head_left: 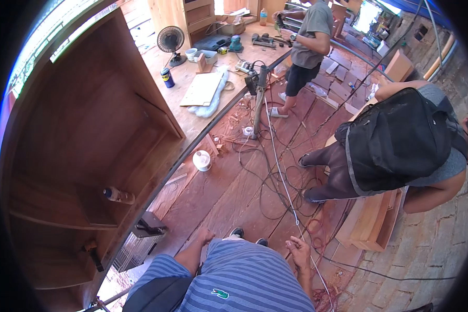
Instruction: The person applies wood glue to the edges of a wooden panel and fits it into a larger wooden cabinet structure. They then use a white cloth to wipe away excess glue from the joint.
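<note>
My left hand (206, 235) hangs beside my striped blue shirt, above the reddish plank floor. Its fingers are mostly hidden, so whether it is open or closed does not show. On the other side, my right hand (299, 252) is held with loosely bent fingers apart and nothing visible in it. A thin white cord (281, 171) stretches down the floor and passes just beside that hand. Tangled dark cables (265, 182) lie ahead of my shoes. To my left stands a large wooden cabinet (73, 104) holding a bottle (119, 195) and a drill-like tool (92, 255).
A workbench (192, 117) carries a fan (170, 41), a spray can (167, 77), a white board (203, 89) and power tools. A white tub (202, 160) sits on the floor. One person (312, 36) works at the bench; another, wearing a black backpack (400, 138), bends by wooden drawers (372, 221).
</note>
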A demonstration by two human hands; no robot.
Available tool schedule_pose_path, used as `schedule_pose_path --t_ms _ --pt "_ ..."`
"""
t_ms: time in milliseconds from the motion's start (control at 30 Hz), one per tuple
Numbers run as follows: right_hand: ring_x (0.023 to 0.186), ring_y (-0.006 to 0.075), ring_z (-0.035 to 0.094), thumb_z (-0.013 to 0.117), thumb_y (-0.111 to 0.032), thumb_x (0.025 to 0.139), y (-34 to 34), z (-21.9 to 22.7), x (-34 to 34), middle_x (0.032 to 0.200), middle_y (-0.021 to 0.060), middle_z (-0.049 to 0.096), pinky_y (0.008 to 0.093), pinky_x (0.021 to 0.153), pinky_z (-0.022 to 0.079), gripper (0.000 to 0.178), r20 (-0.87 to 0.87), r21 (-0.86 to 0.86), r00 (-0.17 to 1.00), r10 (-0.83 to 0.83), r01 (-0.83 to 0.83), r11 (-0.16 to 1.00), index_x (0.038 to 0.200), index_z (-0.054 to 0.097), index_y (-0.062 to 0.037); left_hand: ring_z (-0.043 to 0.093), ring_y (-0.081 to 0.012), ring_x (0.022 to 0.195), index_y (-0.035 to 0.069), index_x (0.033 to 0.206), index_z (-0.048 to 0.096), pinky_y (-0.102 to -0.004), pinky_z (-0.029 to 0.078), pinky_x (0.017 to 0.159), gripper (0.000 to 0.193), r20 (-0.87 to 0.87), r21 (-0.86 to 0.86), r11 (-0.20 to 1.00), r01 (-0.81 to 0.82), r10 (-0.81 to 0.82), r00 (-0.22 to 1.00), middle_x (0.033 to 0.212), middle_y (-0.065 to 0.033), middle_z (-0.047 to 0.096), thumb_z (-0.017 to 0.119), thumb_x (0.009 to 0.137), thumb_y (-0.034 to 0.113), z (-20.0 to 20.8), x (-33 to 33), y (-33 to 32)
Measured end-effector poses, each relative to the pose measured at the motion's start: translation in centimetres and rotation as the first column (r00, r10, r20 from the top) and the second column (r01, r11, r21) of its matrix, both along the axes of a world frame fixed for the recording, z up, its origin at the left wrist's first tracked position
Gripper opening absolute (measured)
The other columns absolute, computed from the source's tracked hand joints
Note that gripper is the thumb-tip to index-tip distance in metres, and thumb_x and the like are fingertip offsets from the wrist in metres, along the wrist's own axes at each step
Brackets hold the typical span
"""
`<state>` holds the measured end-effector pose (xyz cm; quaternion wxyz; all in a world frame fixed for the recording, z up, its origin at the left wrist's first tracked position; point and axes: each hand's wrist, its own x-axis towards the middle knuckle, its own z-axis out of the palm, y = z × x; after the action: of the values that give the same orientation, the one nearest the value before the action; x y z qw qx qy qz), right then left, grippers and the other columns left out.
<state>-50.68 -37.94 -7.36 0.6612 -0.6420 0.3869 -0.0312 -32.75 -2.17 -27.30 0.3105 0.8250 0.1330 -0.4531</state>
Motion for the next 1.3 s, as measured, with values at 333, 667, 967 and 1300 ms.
schedule_pose_path --t_ms 333,667,967,1300 --pt "0.081 0.0167 0.067 0.068 -0.008 0.087 -0.1 -1.3 -0.6 0.098 0.0156 0.069 0.0250 0.072 0.054 0.041 -0.003 -0.026 1.000 0.022 -0.022 0.999 0.121 0.055 0.0097 0.067 -0.0264 0.070 -0.010 0.108 0.063 -0.0373 0.056 0.055 0.042 -0.019 0.014 0.997 -0.070 0.071 0.997 0.091 -0.0188 0.068 0.072 0.080 0.020 0.1 0.8 -0.2" --pt "0.083 0.0155 0.066 0.069 -0.008 0.086 0.3 -0.9 -0.9 0.095 0.0142 0.069 0.0260 0.075 0.054 0.038 0.010 -0.004 1.000 -0.016 0.016 1.000 0.119 0.058 0.0089 0.065 -0.0236 0.064 -0.008 0.099 0.067 -0.0368 0.053 0.052 0.037 -0.038 0.071 0.996 0.047 -0.044 0.998 0.076 -0.0173 0.067 0.071 0.080 0.023 3.1 1.3 -1.2" --pt "0.079 0.0143 0.066 0.065 -0.008 0.089 1.4 -1.1 -0.8 0.096 0.0117 0.070 0.0241 0.070 0.053 0.038 0.010 0.036 0.999 0.032 -0.032 0.999 0.122 0.055 0.0088 0.068 -0.0335 0.076 -0.002 0.075 0.070 -0.0427 0.052 0.068 0.043 0.132 0.092 0.987 0.131 -0.143 0.981 0.078 -0.0238 0.067 0.069 0.075 0.040 -4.2 -0.6 2.8" --pt "0.078 0.0121 0.065 0.066 -0.008 0.088 1.4 -0.8 2.4 0.095 0.0125 0.070 0.0217 0.064 0.050 0.038 -0.002 -0.003 0.999 0.047 -0.047 0.999 0.121 0.056 0.0089 0.067 -0.0242 0.067 -0.003 0.081 0.067 -0.0382 0.049 0.052 0.023 -0.033 -0.081 0.978 -0.190 0.188 0.982 0.070 -0.0153 0.065 0.070 0.081 0.019 0.1 2.1 1.8"
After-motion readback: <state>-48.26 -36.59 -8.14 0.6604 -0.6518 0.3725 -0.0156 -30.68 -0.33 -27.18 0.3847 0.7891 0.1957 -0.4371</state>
